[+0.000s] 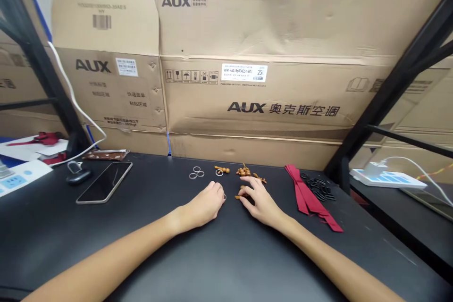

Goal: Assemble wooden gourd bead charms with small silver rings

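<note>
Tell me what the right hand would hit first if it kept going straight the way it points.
The right hand would most likely meet the small cluster of brown wooden beads just past its fingertips first, though depth is hard to judge from this view.

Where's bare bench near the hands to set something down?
Free: the black tabletop on the near side of the left hand and right hand, and between the phone and metal rings. Crowded: around the wooden beads, up to the red ribbon and black rings.
</note>
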Action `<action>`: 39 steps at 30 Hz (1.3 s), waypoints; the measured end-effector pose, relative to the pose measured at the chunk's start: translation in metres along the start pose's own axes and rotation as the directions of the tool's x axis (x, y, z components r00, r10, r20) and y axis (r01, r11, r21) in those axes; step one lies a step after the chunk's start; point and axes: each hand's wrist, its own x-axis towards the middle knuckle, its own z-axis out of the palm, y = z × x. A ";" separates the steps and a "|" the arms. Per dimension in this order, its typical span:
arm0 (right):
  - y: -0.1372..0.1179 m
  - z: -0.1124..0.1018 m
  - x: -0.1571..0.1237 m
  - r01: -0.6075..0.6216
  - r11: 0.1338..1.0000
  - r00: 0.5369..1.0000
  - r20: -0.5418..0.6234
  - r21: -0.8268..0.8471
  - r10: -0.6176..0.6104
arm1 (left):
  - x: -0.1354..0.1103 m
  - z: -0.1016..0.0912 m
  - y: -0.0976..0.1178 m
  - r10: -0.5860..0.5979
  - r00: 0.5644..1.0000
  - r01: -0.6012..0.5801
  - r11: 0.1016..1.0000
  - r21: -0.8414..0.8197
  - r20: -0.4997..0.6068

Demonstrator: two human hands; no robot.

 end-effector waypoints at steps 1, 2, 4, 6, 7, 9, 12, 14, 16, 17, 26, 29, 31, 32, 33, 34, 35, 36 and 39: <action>0.000 0.000 0.000 0.002 1.000 1.000 0.005 0.008 -0.002 | 0.000 0.001 0.000 0.002 1.000 -0.002 1.000 -0.002 -0.006; 0.000 0.001 0.000 0.004 1.000 1.000 0.010 0.014 -0.005 | 0.000 0.000 0.000 0.005 1.000 -0.005 1.000 -0.004 -0.011; 0.000 0.001 0.000 0.003 1.000 1.000 0.014 0.029 -0.003 | 0.000 -0.001 0.000 0.016 1.000 -0.017 1.000 -0.012 -0.018; -0.002 0.001 0.000 -0.005 0.999 1.000 0.015 0.044 0.004 | 0.000 -0.003 0.000 0.019 1.000 -0.020 0.999 -0.032 -0.025; -0.003 0.001 0.000 -0.008 0.999 1.000 0.017 0.054 0.008 | 0.000 -0.004 0.001 0.016 1.000 -0.017 0.999 -0.046 -0.026; -0.006 0.000 0.000 -0.008 0.997 1.000 0.023 0.081 0.006 | 0.000 -0.006 0.001 0.001 1.000 -0.004 0.996 -0.087 -0.028; -0.010 -0.003 0.000 -0.006 0.993 1.000 0.008 0.117 0.005 | 0.001 -0.007 0.002 -0.033 0.999 0.027 0.982 -0.187 -0.033; -0.011 -0.005 0.001 -0.018 0.993 1.000 -0.013 0.119 0.020 | 0.001 -0.007 0.001 -0.063 0.997 0.049 0.962 -0.267 -0.045; -0.011 -0.007 0.001 -0.032 0.994 0.999 -0.016 0.109 0.034 | 0.001 -0.006 0.001 -0.085 0.995 0.063 0.942 -0.330 -0.051; -0.010 -0.008 0.001 -0.036 0.995 0.999 -0.011 0.097 0.038 | 0.001 -0.006 0.000 -0.091 0.995 0.068 0.934 -0.352 -0.050; -0.004 -0.001 0.000 0.010 1.000 1.000 0.014 0.027 -0.010 | 0.001 -0.006 -0.001 -0.120 0.993 0.103 0.904 -0.414 -0.014; -0.005 -0.001 0.001 0.028 1.000 0.999 0.027 0.009 -0.028 | 0.001 -0.006 -0.001 -0.127 0.992 0.112 0.894 -0.434 -0.006; -0.008 -0.002 0.001 0.049 0.999 0.998 0.040 -0.018 -0.049 | 0.002 -0.006 -0.001 -0.137 0.991 0.120 0.882 -0.456 -0.004; -0.009 -0.002 0.002 0.061 0.998 0.997 0.046 -0.034 -0.059 | 0.002 -0.006 -0.001 -0.141 0.990 0.123 0.875 -0.469 -0.003; -0.010 -0.002 0.002 0.070 0.996 0.996 0.051 -0.050 -0.068 | 0.002 -0.006 -0.001 -0.145 0.989 0.126 0.868 -0.481 -0.002; -0.011 -0.003 0.002 0.078 0.995 0.996 0.053 -0.065 -0.075 | 0.002 -0.005 -0.001 -0.150 0.989 0.130 0.861 -0.492 -0.002; -0.013 -0.003 0.002 0.085 0.993 0.995 0.053 -0.077 -0.081 | 0.002 -0.005 -0.002 -0.156 0.988 0.135 0.854 -0.502 -0.001; -0.014 -0.003 0.003 0.092 0.992 0.995 0.054 -0.086 -0.087 | 0.002 -0.004 -0.002 -0.162 0.987 0.140 0.848 -0.511 0.001; -0.016 -0.004 0.003 0.107 0.991 0.993 0.053 -0.085 -0.102 | 0.003 -0.003 -0.004 -0.186 0.983 0.160 0.826 -0.541 0.008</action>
